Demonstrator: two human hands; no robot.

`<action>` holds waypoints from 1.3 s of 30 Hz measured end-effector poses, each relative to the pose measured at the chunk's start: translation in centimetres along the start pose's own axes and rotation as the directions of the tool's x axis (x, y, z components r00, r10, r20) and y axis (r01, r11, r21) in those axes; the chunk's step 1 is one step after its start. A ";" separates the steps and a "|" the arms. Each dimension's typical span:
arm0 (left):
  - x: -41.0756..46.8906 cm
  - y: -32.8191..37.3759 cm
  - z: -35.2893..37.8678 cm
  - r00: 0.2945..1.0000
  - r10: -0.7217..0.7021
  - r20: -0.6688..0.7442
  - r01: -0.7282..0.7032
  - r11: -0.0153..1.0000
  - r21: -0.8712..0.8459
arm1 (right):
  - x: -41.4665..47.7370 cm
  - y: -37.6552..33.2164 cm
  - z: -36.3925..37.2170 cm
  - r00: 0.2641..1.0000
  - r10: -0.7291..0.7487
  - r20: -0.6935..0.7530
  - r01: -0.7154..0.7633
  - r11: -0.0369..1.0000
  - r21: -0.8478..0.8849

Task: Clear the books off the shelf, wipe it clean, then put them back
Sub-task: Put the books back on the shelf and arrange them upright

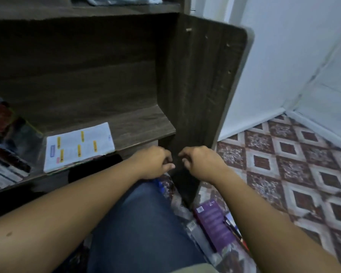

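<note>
shelf unit (pixel 110 123): dark wood-grain board with a rounded side panel (pixel 201 85) on its right, standing in a room corner by a white wall (pixel 283 56).

books, on the shelf board: a white book (pixel 79 146) with yellow labels lies flat near the front edge, overhanging it slightly. to its left, a group of books with dark and coloured covers (pixel 6 134) leans at the frame edge, blurred. the right part of the board is bare.

books, on the floor: a purple book (pixel 215 223) lies flat at the foot of the side panel, with further items packed just beside it, too blurred to name.

cloth: a light blue cloth (pixel 124 0) lies on the board above, cut off by the top of the frame.

hands: left hand (pixel 154 162) and right hand (pixel 201 162) are held close together, not touching, in front of the lower edge of the side panel. both have the fingers curled in toward the palm – no object is visible in either.

other: a knee in blue jeans (pixel 138 223) sits below the hands; the floor (pixel 303 174) is tiled in a red-and-white diamond pattern.
</note>
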State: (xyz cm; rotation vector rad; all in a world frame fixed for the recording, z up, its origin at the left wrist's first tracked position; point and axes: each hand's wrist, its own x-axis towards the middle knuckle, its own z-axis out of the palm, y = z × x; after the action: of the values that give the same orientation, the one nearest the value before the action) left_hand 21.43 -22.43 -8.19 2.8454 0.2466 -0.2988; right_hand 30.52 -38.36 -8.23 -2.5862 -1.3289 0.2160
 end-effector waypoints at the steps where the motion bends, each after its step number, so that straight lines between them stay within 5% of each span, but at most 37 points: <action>1: 0.6 1.3 0.2 0.999 0.030 0.032 -0.031 0.999 0.016 | -0.8 0.9 -0.2 1.000 0.029 0.007 -0.029 1.000 -0.005; 7: 4.7 8.2 2.6 0.967 0.231 0.109 -0.244 0.962 0.122 | -4.9 7.6 0.3 0.981 0.194 -0.006 -0.194 0.981 0.015; 12: 8.4 11.1 5.3 0.944 0.263 0.198 -0.298 0.940 0.169 | -7.2 13.7 2.8 0.935 0.353 0.032 -0.355 0.932 0.071; 21: 13.8 14.5 11.9 0.885 0.294 0.362 -0.371 0.914 0.165 | -11.3 22.3 11.4 0.813 0.548 0.195 -0.569 0.820 0.066; 31: 17.5 14.1 17.7 0.887 0.314 0.339 -0.395 0.896 0.204 | -13.8 25.6 24.0 0.720 0.620 0.310 -0.619 0.777 -0.116; 39: 17.0 12.4 19.9 0.888 0.287 0.360 -0.373 0.908 0.194 | -16.4 26.5 31.8 0.558 0.757 0.340 -0.774 0.623 -0.115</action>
State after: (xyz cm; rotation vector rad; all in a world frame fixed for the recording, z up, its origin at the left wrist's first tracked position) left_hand 36.69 -37.47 -27.71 2.9543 -0.3746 -0.7633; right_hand 34.33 -62.44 -45.48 -2.9977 -0.1126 0.8894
